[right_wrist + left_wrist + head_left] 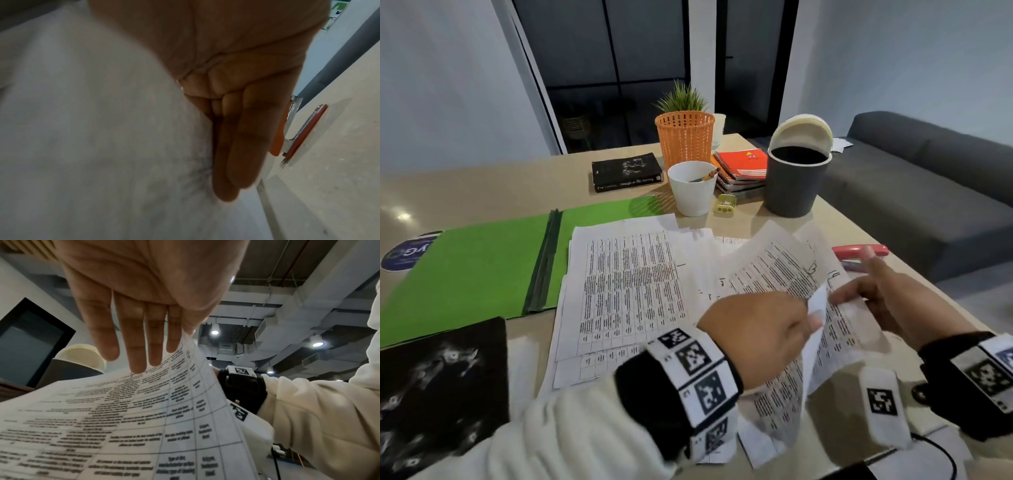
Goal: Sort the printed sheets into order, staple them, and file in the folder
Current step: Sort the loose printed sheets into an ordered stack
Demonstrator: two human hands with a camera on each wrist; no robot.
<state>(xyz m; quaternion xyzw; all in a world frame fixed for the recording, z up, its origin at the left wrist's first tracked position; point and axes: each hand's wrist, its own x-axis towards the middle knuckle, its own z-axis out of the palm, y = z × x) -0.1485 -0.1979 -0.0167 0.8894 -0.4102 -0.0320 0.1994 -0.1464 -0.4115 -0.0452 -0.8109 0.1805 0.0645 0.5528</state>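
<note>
A printed sheet (784,270) is lifted and curled above the table, its text table facing up. My left hand (811,317) pinches its near edge with the thumb on top. In the left wrist view the straight fingers (139,353) lie along that sheet (144,418). My right hand (839,296) pinches the same edge from the right; its fingers (236,178) run flat against the paper (92,129). More printed sheets (626,291) lie spread beneath. The open green folder (476,270) lies to the left. The red stapler (859,250) rests behind my right hand, also seen as the stapler (296,134).
Behind the sheets stand a white cup (692,188) with pencils, a grey lidded bin (796,178), an orange basket (685,137), spiral notebooks (743,169), a black book (626,171) and a yellow sharpener (724,204). A black cover (438,387) lies near left. A grey sofa (928,192) borders the table's right edge.
</note>
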